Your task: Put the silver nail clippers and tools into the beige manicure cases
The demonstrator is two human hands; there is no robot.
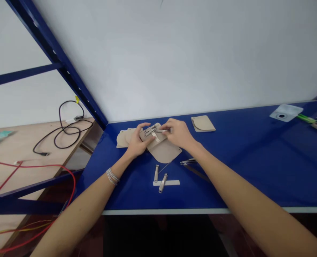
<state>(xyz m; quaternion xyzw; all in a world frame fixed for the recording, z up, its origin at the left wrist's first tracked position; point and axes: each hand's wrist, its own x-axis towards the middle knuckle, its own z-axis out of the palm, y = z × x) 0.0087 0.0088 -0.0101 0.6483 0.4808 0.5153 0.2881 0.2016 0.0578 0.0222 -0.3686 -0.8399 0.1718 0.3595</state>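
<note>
My left hand grips an opened beige manicure case by its upper part, thumb on its front. Several shiny metal tools sit in the case beside a small white strip. At the case's upper right, my right hand pinches a slim metal tool, whose exact kind is too small to tell. Closer to me, two nail clippers lie on the table, one across a white strip. More metal tools lie partly hidden under my right forearm.
More beige cases lie left of my left hand, and a folded one is behind my right. A clear plastic packet and a green-handled item rest far right. Blue shelf frame, black cable and red cable are left.
</note>
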